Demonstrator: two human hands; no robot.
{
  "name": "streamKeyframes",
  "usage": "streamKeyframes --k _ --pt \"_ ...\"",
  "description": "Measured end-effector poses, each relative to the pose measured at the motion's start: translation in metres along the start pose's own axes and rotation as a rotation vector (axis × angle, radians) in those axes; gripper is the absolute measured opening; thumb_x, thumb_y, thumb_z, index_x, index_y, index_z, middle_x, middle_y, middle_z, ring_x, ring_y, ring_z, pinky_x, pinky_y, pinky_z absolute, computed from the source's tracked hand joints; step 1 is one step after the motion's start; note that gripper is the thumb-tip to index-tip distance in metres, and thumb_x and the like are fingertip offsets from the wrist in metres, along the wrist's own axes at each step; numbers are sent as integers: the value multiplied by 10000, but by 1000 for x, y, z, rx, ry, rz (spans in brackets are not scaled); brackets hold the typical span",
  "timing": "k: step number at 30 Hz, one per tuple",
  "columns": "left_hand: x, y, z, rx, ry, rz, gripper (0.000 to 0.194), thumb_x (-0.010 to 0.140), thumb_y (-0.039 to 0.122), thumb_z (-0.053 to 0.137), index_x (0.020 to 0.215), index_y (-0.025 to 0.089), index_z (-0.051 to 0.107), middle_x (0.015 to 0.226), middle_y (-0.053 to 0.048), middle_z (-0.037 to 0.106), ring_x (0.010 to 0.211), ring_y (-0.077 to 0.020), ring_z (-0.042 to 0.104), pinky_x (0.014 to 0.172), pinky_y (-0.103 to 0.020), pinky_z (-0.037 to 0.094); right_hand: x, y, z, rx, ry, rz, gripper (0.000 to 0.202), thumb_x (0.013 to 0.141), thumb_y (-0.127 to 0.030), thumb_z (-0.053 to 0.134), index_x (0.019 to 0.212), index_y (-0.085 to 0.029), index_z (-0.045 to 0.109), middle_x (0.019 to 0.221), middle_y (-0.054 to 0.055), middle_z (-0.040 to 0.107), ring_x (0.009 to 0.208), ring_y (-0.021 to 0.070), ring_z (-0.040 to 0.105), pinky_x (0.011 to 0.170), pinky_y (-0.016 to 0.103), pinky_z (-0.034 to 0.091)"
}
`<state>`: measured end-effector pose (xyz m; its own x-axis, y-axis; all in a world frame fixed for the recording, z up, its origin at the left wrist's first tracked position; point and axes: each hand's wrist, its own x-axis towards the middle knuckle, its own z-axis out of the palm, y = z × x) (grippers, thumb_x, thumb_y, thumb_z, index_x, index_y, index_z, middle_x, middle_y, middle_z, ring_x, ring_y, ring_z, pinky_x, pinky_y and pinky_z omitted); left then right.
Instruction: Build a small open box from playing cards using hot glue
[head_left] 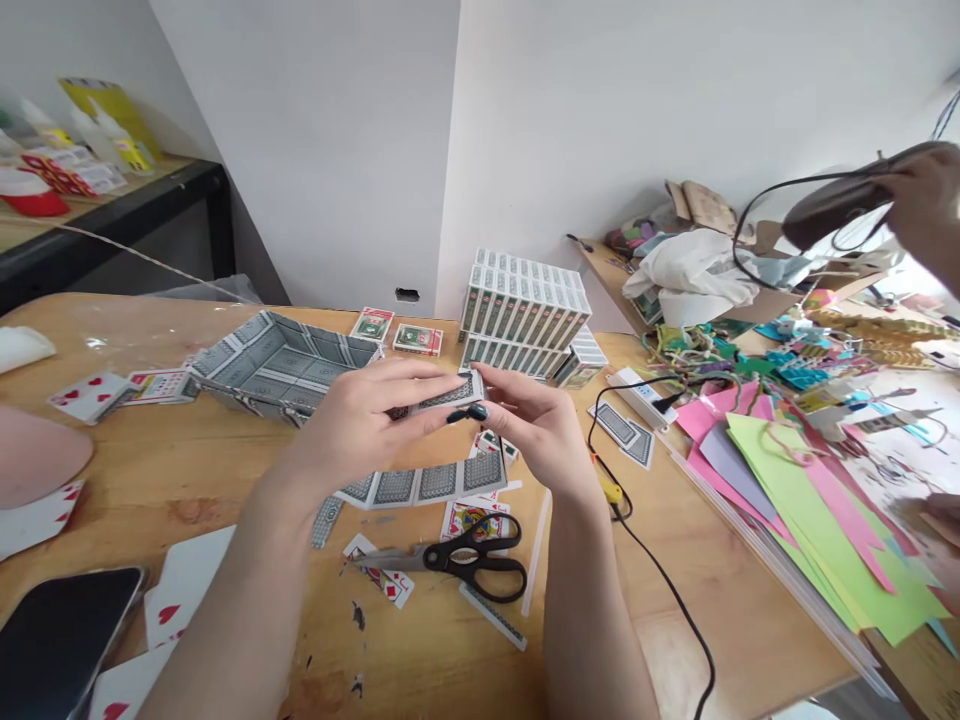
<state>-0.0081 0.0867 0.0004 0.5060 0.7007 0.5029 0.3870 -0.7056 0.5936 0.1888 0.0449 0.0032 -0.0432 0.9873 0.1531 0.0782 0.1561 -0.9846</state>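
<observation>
Above the table, a piece made of joined playing cards (435, 483), grey patterned backs showing, is held between both hands. My left hand (367, 415) is closed on its upper part, with fingers laid along a card. At the right corner my right hand (536, 420) pinches the same piece, the thumbs of both hands nearly touching. Part of the piece is hidden behind my fingers. Beyond my left hand stands an open box built from cards (247, 375). Below the hands lie black-handled scissors (472, 560) over cut card pieces.
Stacked card packs (525, 310) stand at the back, with two packs (416, 340) beside them. A power strip (641, 398) with a black cable and coloured paper (795, 510) lie right. A phone (67, 640) is front left. Another person's hand (926, 190) holds a brown bag (832, 208).
</observation>
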Motion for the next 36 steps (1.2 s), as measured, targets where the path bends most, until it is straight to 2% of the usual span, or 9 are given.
streamKeyframes --k 10,13,15,18,22,26,30,33,36 --pt "4 -1 4 -130 -147 -190 352 861 451 554 1154 281 649 1120 -18 678 951 -161 621 796 -286 508 6 5 3 -164 -6 15 442 827 -508 574 1119 -197 689 939 74 639 794 167 561 666 288 463" --pt "3 -5 6 -249 -184 -295 364 905 479 454 996 228 701 837 -23 710 724 -141 626 610 -261 496 8 11 3 -178 -23 16 462 855 -523 525 1135 -189 679 950 75 630 790 162 564 679 284 462" --pt "3 -8 7 -345 -224 -388 440 929 486 384 838 198 704 635 -13 657 550 -119 573 484 -242 439 10 14 2 -234 -51 -1 475 878 -538 478 1134 -193 680 911 65 622 802 164 563 706 286 459" --pt "3 -12 10 -514 -263 -498 371 901 456 463 861 184 712 678 -29 686 574 -127 594 502 -247 451 11 17 0 -325 -96 -32 497 908 -556 402 1117 -206 686 910 55 613 813 159 558 746 289 455" --pt "8 -13 16 -749 -204 -649 320 829 355 606 1086 184 690 991 -81 725 866 -173 650 788 -313 503 12 20 -1 -323 -90 -45 516 907 -576 387 1148 -218 669 1021 74 597 879 168 554 784 298 467" --pt "11 -10 19 -848 -137 -741 328 790 302 659 1097 192 693 1030 -80 725 923 -175 653 878 -314 481 11 17 -1 -310 -48 -91 470 924 -538 391 1150 -236 672 1058 87 591 1029 192 531 863 320 460" --pt "13 -5 23 -991 -9 -863 222 740 228 705 952 174 741 907 -75 747 838 -166 676 792 -275 518 9 13 -2 -222 -51 -144 335 909 -459 495 1105 -275 695 1111 69 626 1065 190 551 912 336 450" --pt "15 1 25 -1136 98 -889 106 691 157 735 796 141 744 773 -63 741 706 -138 672 701 -236 536 8 10 -2 -116 -43 -188 251 877 -409 573 1044 -293 719 1042 49 676 1042 188 579 918 349 457" --pt "17 4 24 -1251 113 -910 59 666 135 756 713 136 722 668 -33 715 595 -110 643 594 -197 529 7 8 -1 -48 -34 -214 211 855 -387 610 1005 -302 732 1000 41 691 1000 185 602 891 351 478"
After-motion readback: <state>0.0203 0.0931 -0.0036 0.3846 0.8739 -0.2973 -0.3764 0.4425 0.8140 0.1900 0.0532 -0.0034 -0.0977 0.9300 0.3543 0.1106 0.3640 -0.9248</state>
